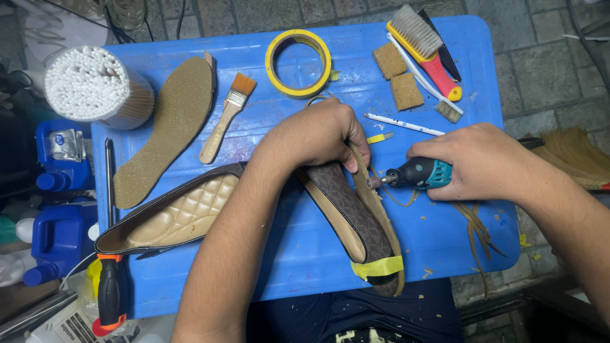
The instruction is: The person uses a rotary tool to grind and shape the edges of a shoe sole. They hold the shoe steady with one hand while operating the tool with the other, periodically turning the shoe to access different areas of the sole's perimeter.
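**Two hands on one shoe: sole edge met by a rotary tool**

One brown flat shoe lay tilted on its side near the front middle of the blue counter, sole edge turned up and to the right so the rim faced the tool. A tan sole layer ran along that edge, bound to the shoe near the toe by a wrap of yellow tape, likely to keep the two from slipping apart.

Left hand pressed down from above, its grip clamped on the heel end of the shoe, thumb against the sole strip, steadying it. Right hand had its grip wrapped round a teal-and-black rotary tool, held level, the small sanding tip touching or just beside the sole edge. Tan shavings lay strewn under that hand.

Left of the shoe: a second flat shoe with quilted tan lining, lying open side up. Beyond it a gritty loose insole, a small paintbrush, a tub of cotton swabs. At the back, a yellow tape roll, two sanding blocks, a scrub brush, a white pencil. An orange-handled tool hung off the front-left corner, blue jugs stood beside the counter.
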